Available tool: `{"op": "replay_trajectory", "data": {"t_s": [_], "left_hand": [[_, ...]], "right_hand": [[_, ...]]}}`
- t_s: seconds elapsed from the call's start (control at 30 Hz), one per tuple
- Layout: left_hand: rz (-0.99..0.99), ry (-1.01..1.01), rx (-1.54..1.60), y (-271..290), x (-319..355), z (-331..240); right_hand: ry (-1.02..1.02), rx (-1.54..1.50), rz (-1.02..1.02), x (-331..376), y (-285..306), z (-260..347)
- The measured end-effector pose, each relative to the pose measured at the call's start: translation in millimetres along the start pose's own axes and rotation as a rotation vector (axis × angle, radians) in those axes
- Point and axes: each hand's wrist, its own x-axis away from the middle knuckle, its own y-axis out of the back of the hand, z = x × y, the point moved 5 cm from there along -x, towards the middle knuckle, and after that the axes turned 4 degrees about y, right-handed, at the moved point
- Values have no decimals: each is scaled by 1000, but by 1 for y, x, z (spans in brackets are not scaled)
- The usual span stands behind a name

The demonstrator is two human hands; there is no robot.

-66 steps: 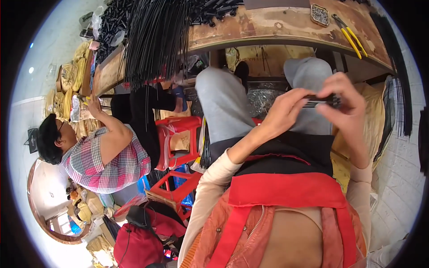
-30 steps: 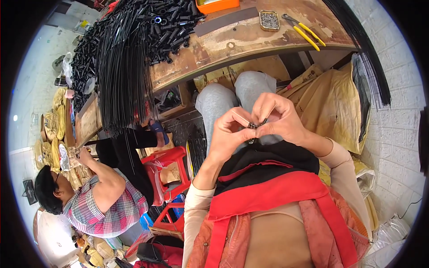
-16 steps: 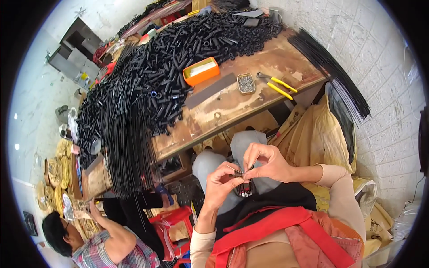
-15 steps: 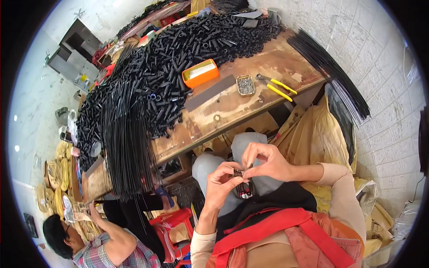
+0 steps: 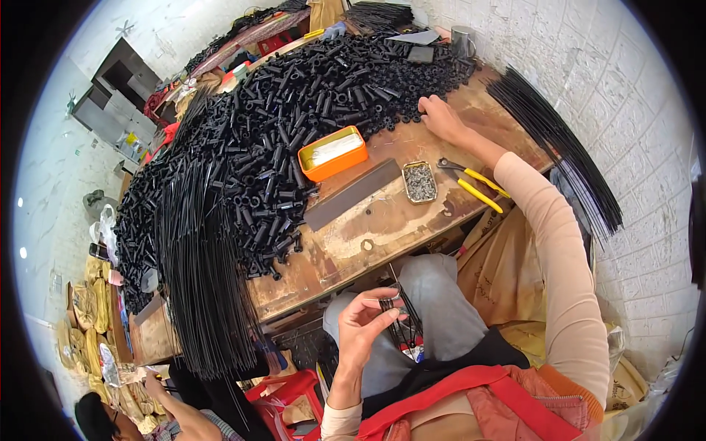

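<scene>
I see my left hand (image 5: 365, 317) raised above my lap, below the front edge of the wooden workbench (image 5: 382, 228). Its thumb and fingertips are pinched together on a small black tube piece (image 5: 387, 303), with thin black rods (image 5: 403, 323) hanging down from it toward my grey trouser leg.

My right hand (image 5: 439, 117) is stretched far out over the bench, well apart from the left. Its fingers rest at the near edge of the big heap of short black tubes (image 5: 294, 140); I cannot tell whether they have closed on one.

Near my right forearm lie yellow-handled pliers (image 5: 471, 184), and just beside them a small rectangular tin of tiny metal bits (image 5: 420, 181). A flat dark strip (image 5: 353, 195) lies between the tin and an orange tray (image 5: 334, 152), which sits against the heap.

A thick bundle of long black rods (image 5: 206, 287) hangs over the bench's left front edge. Another bundle (image 5: 559, 147) fans along the white brick wall on the right.

At the lower left, another person (image 5: 158, 411) sits low beside a red plastic stool (image 5: 290, 393).
</scene>
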Motion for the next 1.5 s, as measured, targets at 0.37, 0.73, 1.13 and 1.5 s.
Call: {"op": "replay_trajectory", "data": {"t_s": [0.37, 0.73, 1.13, 1.5], "left_hand": [[111, 73, -93, -14, 20, 9], [295, 13, -213, -71, 51, -24], [295, -19, -161, -72, 75, -27], [266, -58, -143, -65, 79, -28]], "right_hand": [[-385, -712, 231, 65, 91, 101], [-197, -1212, 665, 156, 206, 264], [-111, -1212, 703, 171, 229, 290], [24, -1034, 657, 172, 216, 304]]}}
